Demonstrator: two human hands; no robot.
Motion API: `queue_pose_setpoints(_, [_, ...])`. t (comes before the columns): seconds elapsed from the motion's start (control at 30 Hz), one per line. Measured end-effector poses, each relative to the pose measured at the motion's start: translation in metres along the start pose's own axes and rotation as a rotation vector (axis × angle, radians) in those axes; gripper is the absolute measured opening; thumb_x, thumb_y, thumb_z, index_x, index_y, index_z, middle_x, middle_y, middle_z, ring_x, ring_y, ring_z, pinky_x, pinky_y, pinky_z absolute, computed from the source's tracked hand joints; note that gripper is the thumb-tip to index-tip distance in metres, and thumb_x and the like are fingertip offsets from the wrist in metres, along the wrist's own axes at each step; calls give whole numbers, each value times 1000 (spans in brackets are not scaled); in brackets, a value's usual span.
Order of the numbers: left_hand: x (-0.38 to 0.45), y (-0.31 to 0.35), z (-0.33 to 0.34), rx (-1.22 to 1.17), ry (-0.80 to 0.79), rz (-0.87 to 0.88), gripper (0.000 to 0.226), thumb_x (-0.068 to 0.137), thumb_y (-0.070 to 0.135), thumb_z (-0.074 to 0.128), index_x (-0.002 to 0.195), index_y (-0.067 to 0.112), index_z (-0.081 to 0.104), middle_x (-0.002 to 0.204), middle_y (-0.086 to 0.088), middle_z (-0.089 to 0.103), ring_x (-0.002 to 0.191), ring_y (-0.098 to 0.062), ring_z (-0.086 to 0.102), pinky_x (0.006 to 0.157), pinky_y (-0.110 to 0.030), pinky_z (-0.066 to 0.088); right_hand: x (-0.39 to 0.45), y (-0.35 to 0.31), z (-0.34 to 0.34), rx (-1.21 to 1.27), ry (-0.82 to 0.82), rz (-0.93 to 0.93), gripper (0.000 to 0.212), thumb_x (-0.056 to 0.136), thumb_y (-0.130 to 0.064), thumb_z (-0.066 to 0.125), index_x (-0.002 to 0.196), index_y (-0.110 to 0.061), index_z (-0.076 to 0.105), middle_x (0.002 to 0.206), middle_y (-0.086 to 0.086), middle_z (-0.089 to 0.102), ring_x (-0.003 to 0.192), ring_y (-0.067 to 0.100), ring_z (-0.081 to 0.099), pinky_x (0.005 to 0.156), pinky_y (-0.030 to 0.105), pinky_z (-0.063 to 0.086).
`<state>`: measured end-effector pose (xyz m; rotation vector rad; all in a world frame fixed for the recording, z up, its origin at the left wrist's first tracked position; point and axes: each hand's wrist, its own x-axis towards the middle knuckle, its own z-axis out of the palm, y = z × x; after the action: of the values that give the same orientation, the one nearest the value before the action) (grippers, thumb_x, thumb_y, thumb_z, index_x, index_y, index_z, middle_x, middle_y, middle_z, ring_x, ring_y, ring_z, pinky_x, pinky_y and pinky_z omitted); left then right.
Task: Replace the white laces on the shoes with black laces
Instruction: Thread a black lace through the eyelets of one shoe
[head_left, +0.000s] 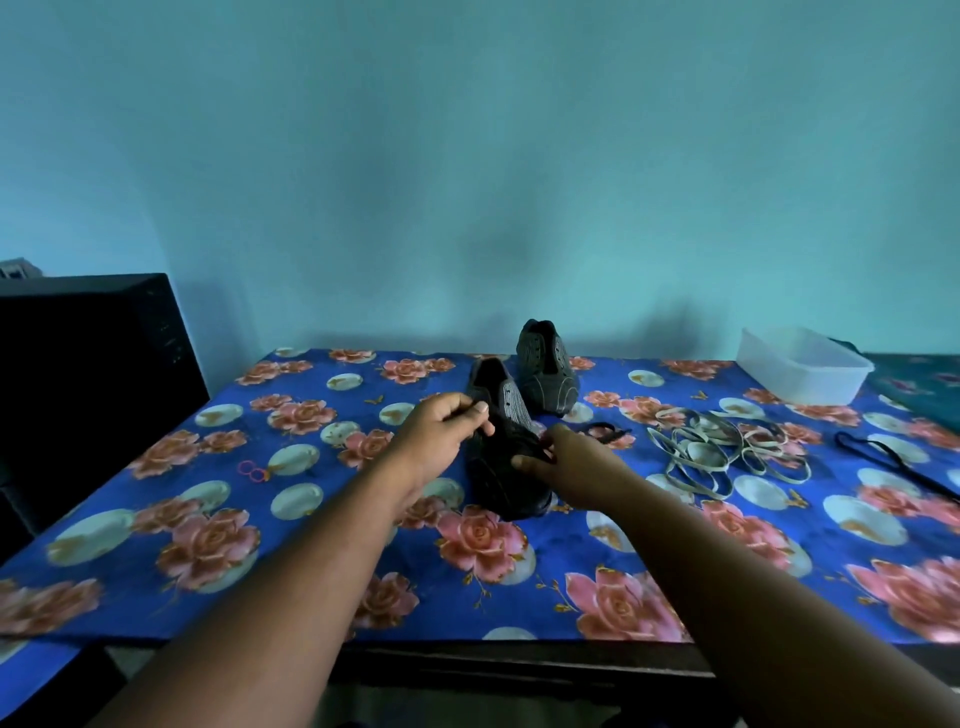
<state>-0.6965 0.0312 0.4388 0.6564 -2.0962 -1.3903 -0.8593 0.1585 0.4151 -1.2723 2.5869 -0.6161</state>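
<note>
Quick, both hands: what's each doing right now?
Left hand: pinching the black lace on the near shoe.
Right hand: pinching the same lace.

No legible text, label, brand or number on anything here.

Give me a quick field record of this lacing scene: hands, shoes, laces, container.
left hand: pinches black lace at near shoe
right hand: pinches black lace at near shoe
near shoe: on floral tablecloth, being laced
far shoe: unlaced, behind
white laces: loose pile, right
spare black lace: far right
plastic container: back right
</note>
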Motion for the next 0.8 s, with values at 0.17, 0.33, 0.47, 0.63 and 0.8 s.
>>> queue_pose_setpoints(0.17, [-4, 11, 1, -181, 54, -51, 15, 101, 27, 61, 93, 19, 71, 88, 6, 73, 85, -13, 57, 71, -28, 42, -11, 5, -10, 31, 46, -87, 32, 101, -38, 57, 96, -6, 62, 84, 7, 61, 77, 24, 58, 62, 34, 39])
queue_pose_setpoints(0.33, [-8, 38, -2, -187, 48, -24, 8, 100, 26, 64, 96, 21, 70, 80, 6, 64, 74, -8, 53, 58, -19, 40, -23, -13, -51, 715, -7, -66, 17, 102, -16, 53, 88, -6, 54, 64, 10, 59, 51, 22, 53, 51, 35, 37])
queue_pose_setpoints(0.47, [-9, 69, -9, -187, 97, 47, 16, 101, 23, 61, 89, 22, 71, 76, 5, 63, 69, -5, 55, 55, -15, 45, -31, -39, -96, 972, 48, -172, 9, 101, -9, 55, 93, -11, 52, 63, 5, 50, 46, 16, 43, 48, 27, 38])
queue_pose_setpoints(0.63, [-12, 119, -25, -141, 105, 146, 19, 105, 21, 54, 96, 18, 71, 82, 3, 64, 73, -7, 55, 56, -11, 43, -40, -68, -143, 1062, 59, -254, 4, 99, -11, 63, 96, -15, 62, 74, 4, 67, 59, 18, 56, 59, 29, 51])
queue_pose_setpoints(0.8, [-18, 160, -35, -117, 134, 244, 19, 105, 26, 53, 96, 25, 70, 84, 7, 66, 83, -10, 54, 69, -27, 41, -47, -99, -178, 1156, 83, -363, 8, 101, -14, 60, 105, -14, 67, 98, 7, 77, 80, 20, 71, 75, 34, 57])
